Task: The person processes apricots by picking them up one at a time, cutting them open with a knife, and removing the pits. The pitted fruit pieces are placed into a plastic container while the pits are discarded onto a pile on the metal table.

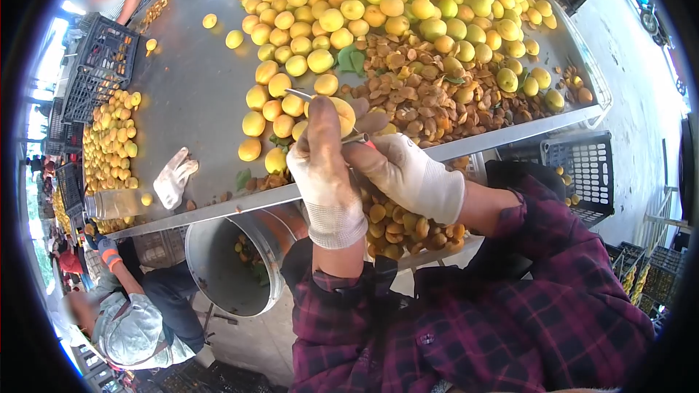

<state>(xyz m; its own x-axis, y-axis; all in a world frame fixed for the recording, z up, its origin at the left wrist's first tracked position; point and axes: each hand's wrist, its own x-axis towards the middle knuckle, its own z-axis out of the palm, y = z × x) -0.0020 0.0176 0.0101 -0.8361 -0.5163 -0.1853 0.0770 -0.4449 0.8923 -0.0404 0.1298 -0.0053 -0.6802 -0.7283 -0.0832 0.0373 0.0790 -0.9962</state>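
My left hand, in a stained white glove with its thumb tip showing, is closed on a yellow apricot. From the right, my right hand, gloved too, curls around a thin metal tool with a bit of red at its grip. A slim metal tip shows left of the apricot; whether it belongs to the same tool is hard to tell. Whole apricots lie just beyond my hands, beside a heap of brown pits. Below my wrists are apricot halves.
The metal table has a raised front rim. A large pile of apricots covers its far side. A white glove lies left, above a metal bucket. Black crates stand right. Two other people are at the left.
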